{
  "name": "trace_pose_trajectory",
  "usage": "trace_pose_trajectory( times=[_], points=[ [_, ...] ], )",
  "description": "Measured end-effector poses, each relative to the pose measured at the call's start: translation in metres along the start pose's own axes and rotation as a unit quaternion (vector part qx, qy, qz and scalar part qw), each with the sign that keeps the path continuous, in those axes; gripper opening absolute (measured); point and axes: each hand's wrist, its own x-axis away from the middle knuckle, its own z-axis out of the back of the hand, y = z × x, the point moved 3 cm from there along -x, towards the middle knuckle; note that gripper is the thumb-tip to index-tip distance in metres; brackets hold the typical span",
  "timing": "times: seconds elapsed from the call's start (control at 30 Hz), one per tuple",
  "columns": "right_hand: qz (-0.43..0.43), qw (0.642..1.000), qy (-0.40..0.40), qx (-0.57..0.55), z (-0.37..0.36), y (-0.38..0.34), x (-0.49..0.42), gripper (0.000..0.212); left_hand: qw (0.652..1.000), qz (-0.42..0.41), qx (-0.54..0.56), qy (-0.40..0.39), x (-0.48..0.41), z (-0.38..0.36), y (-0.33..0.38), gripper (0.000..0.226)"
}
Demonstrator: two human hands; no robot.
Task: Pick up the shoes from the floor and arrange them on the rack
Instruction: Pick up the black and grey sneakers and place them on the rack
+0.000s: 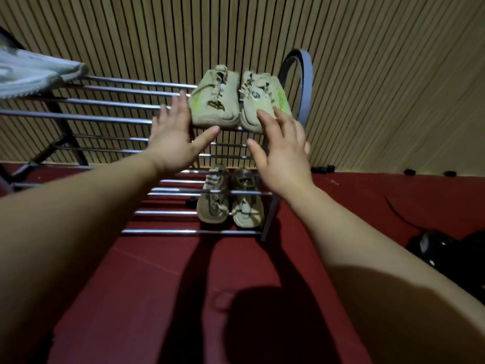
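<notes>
Hovering before the rack (105, 103), your left hand (173, 137) and right hand (282, 151) spread open (gripping nothing), beige sneakers (215, 103) paired at its top shelf's right end.

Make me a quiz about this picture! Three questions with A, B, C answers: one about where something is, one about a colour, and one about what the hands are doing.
1. Where is the pale pair of shoes nearest the hands?
A. On the top shelf of the rack
B. On the carpet
C. In a box

2. What colour is the floor?
A. Blue
B. Red
C. Green

3. How are the left hand and right hand?
A. Each gripping a shoe
B. Both in fists
C. Both open, fingers spread

Answers:
1 A: the pair sits side by side on the top bars at the rack's right end.
2 B: the carpet under the rack is dark red.
3 C: the fingers are straight and spread, curled round nothing.
</notes>
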Motion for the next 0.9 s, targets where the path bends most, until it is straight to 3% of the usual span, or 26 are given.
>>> trace_pose_trajectory(
  times=[0.07, 0.13, 0.2, 0.4, 0.5, 0.6, 0.77, 0.9],
  points=[
    [0.019, 0.999, 0.034, 0.001, -0.001, 0.008, 0.022, 0.06, 0.998, 0.015, -0.006, 0.055, 0.018, -0.023, -0.005, 0.089],
    [0.014, 0.998, 0.064, 0.005, -0.006, 0.024, 0.051, 0.063, 0.997, 0.05, -0.013, 0.06, 0.04, -0.054, -0.013, 0.091],
    [-0.013, 0.998, 0.052, 0.029, -0.015, 0.047, 0.083, 0.066, 0.996, 0.085, -0.029, 0.015, 0.063, -0.089, -0.021, 0.093],
    [-0.132, 0.982, -0.093, 0.102, -0.018, 0.144, 0.164, 0.072, 0.979, 0.14, -0.067, -0.136, 0.12, -0.186, -0.017, 0.093],
    [-0.215, 0.95, -0.179, 0.135, -0.004, 0.199, 0.198, 0.076, 0.961, 0.148, -0.069, -0.223, 0.14, -0.229, -0.004, 0.093],
    [-0.333, 0.9, -0.238, 0.15, 0.012, 0.252, 0.232, 0.084, 0.94, 0.099, -0.114, -0.307, 0.159, -0.27, 0.014, 0.095],
    [-0.461, 0.826, -0.271, 0.178, 0.038, 0.33, 0.284, 0.098, 0.878, 0.012, -0.206, -0.432, 0.189, -0.333, 0.035, 0.098],
    [-0.495, 0.795, -0.287, 0.2, 0.049, 0.376, 0.308, 0.109, 0.847, 0.043, -0.221, -0.481, 0.204, -0.367, 0.04, 0.108]
  ],
)
